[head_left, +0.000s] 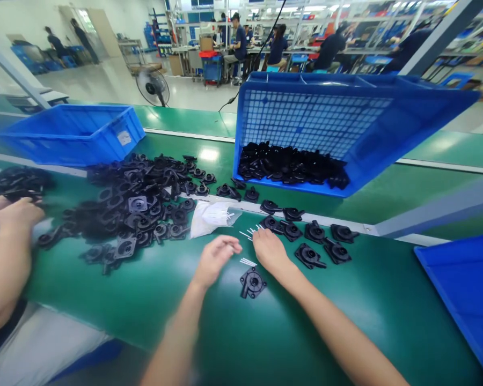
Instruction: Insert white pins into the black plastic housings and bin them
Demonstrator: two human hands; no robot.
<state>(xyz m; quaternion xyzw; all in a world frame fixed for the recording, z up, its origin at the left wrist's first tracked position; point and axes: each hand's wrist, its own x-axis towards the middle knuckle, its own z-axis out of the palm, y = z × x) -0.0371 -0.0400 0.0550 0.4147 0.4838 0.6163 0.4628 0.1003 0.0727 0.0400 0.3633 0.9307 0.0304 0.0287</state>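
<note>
My left hand and my right hand hover close together over the green table. Both are loosely curled with fingertips pinched near small white pins scattered on the mat. A few more white pins lie between the hands. A single black round plastic housing sits just below them. What the fingers hold is too small to make out. A clear plastic bag lies just beyond my left hand.
A big pile of black housings covers the left. A row of housings lies to the right. A tilted blue crate holds more. A co-worker's arm reaches in at left. Blue bins flank the table.
</note>
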